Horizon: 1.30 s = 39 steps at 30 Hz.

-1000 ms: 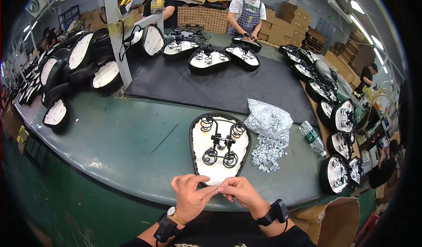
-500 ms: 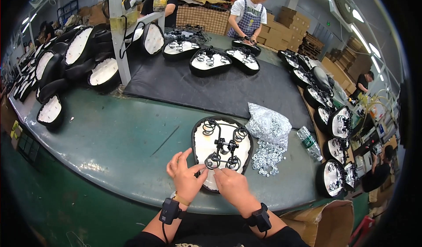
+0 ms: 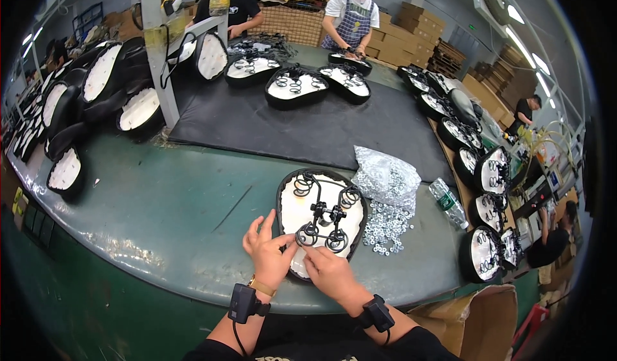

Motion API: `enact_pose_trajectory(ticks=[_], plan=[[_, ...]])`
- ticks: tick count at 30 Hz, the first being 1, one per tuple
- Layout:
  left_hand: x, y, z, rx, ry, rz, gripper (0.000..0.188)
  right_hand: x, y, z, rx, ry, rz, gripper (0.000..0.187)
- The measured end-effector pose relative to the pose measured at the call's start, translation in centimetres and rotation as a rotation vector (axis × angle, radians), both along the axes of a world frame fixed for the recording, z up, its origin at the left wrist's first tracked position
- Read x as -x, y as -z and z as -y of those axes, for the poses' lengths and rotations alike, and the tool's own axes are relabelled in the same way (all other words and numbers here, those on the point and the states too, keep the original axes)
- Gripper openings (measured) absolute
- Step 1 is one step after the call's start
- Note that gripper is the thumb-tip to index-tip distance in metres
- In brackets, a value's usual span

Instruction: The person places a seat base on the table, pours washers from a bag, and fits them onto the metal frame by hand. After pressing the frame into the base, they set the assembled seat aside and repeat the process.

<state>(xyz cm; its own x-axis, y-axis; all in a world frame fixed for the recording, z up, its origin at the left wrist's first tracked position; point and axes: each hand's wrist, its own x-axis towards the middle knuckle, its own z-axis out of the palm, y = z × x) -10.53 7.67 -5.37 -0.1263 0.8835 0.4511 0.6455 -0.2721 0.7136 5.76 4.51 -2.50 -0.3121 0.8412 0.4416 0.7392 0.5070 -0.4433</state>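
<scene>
An upside-down bike saddle with a white underside and black rim lies on the green table before me. A black wire frame with coil springs and a central clamp sits on it. My left hand is at the saddle's near left edge, thumb and index finger brought together beside the near left spring, other fingers raised. My right hand pinches at the base of that same spring. Whatever small piece is between the fingertips is hidden.
Right of the saddle, a clear plastic bag spills metal nuts. Beyond lies a water bottle. Saddles line the right edge, and more are piled at left by a metal post. A co-worker handles a saddle across the table.
The whole view has shifted slightly. My right hand has moved a little left, closer to the left fingertips at the spring. The saddle stays in place on the table.
</scene>
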Motion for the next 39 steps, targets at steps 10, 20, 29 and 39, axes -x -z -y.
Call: enact_pose_trajectory(ticks=[10,20,29,39], plan=[[-0.3,-0.3,-1.1,0.047,0.053,-0.085,0.013,0.9,-0.3,0.4,0.135,0.123,0.102,0.06],[-0.9,-0.5,-1.0,0.055,0.099,-0.068,0.014,0.7,-0.1,0.6,0.106,0.178,0.062,0.035],[-0.5,-0.6,0.8,0.029,0.18,-0.062,0.031,0.8,0.3,0.3,0.111,0.185,0.092,0.046],[0.8,-0.5,1.1,-0.011,0.31,-0.01,0.039,0.8,0.1,0.7,0.096,0.22,0.109,0.048]])
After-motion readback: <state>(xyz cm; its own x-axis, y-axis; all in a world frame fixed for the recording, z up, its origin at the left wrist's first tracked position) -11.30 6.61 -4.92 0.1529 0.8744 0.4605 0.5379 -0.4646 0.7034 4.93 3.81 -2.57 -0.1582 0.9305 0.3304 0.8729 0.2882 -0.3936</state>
